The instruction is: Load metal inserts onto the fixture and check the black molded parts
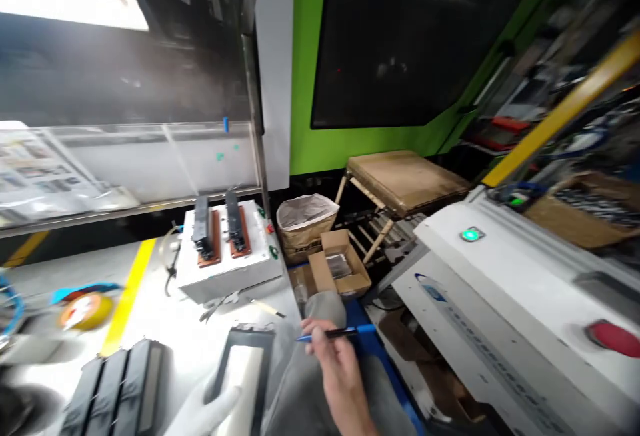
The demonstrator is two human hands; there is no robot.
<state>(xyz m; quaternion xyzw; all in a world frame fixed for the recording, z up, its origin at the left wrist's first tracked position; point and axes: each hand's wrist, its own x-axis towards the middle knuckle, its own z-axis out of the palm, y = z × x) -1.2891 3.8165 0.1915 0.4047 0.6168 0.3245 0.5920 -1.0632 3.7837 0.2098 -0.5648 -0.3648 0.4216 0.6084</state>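
Note:
My right hand (pixel 336 363) is bare and closed around a blue pen (pixel 350 333), which lies across my fingers above my grey-clad lap. In a white glove, my left hand (pixel 207 409) grips a dark grey rectangular part (pixel 265 369) at its left edge, thumb over the long pale strip in its middle. The part is on the white table (pixel 195 336) at my front left. Left of that hand, several similar dark grey parts (pixel 117 383) lie side by side. A thin light stick (pixel 267 307) with a dark tip rests beyond the held part.
A white box (pixel 227 283) carries two dark clamped pieces on brown bases. Yellow tape (pixel 87 309) lies at the left. Beyond the table's right edge are an open carton (pixel 360 279) and a paper sack (pixel 305 223). A white machine (pixel 465 329) with a red button stands right.

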